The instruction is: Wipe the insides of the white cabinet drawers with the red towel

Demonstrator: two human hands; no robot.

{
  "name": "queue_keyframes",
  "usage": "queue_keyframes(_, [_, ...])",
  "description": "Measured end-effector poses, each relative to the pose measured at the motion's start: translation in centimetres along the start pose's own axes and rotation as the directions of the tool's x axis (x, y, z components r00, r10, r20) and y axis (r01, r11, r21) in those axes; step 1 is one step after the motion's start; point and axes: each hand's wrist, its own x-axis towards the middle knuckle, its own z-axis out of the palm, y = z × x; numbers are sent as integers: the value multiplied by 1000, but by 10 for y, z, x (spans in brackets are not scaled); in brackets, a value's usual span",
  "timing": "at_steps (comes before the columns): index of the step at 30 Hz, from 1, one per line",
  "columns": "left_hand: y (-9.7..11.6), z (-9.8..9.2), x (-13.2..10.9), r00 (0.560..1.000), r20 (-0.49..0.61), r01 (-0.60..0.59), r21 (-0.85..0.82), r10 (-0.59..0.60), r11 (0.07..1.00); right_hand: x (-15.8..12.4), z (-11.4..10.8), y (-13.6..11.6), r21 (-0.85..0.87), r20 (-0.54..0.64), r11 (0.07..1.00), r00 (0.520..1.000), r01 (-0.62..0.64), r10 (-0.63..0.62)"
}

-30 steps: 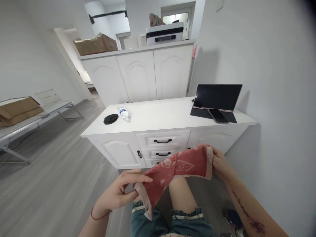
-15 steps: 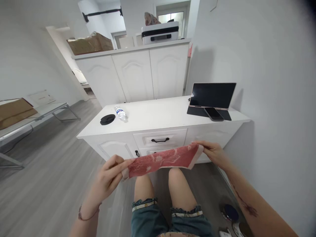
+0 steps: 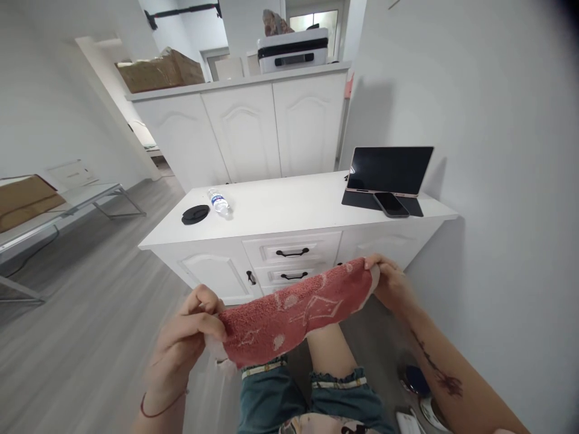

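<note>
A red towel [image 3: 298,310] with pale patterns and whitish end bands is stretched between my two hands, above my knees and in front of the white cabinet. My left hand [image 3: 185,334] pinches its left end, thumb on the near face. At the other end, my right hand [image 3: 391,280] grips the upper corner, slightly higher than the left. The towel hangs as a long strip, its lower edge sagging toward my lap. Part of each hand's grip is hidden behind the cloth.
On the white cabinet top [image 3: 280,208] are a water bottle [image 3: 219,204], a black round item [image 3: 195,214], a tablet [image 3: 390,171] and a phone [image 3: 391,205]. A wall [image 3: 506,181] stands close on the right. Several items, including a dark blue round lid [image 3: 415,380], lie on the floor.
The towel has come lower and nearer to me, and more of its face shows. My left hand has moved left and down; my right hand stays on its end.
</note>
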Motion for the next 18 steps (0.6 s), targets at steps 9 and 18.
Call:
queue_keyframes(9, [-27, 6, -4, 871, -167, 438, -161, -462, 884, -9, 15, 3, -537, 68, 806, 965, 249, -253])
queue_keyframes(18, [-67, 19, -26, 579, 770, 671, -266, -266, 692, 15, 34, 2, -658, 392, 604, 889, 450, -237])
